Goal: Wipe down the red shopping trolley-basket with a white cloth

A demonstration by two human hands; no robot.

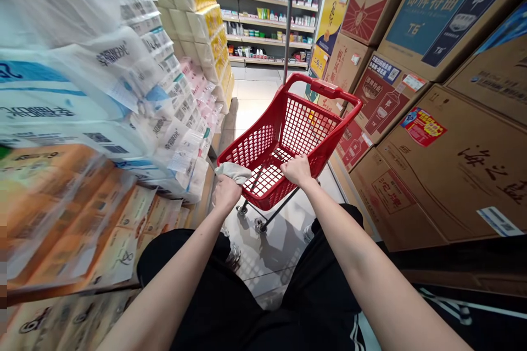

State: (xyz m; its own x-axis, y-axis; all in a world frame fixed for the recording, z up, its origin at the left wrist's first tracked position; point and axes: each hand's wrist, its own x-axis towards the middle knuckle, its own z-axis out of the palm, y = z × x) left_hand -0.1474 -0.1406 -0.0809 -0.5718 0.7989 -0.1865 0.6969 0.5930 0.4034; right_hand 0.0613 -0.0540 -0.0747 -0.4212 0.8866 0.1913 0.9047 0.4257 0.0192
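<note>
A red plastic shopping cart (pixel 274 197) with a grid-walled basket stands right in front of me. My left hand (pixel 227 193) is closed on a light grey cloth (pixel 234 171) at the basket's near left corner; whether its fingers also grip the rim is hidden. At the near right corner, my right hand (pixel 297 170) forms a fist around the basket's rim. The cart's red handle (pixel 325 89) is at the far end, away from both hands. Grid floor shows inside the basket, and small wheels (pixel 260 225) touch the tiles.
Stacked tissue packs (pixel 119 60) line my left, with orange packs (pixel 53 203) lower down. Cardboard cartons (pixel 461 159) form a wall on my right. A dark upright pole (pixel 288 27) rises behind the cart. Shelves of small goods (pixel 267 11) stand across the aisle's far end.
</note>
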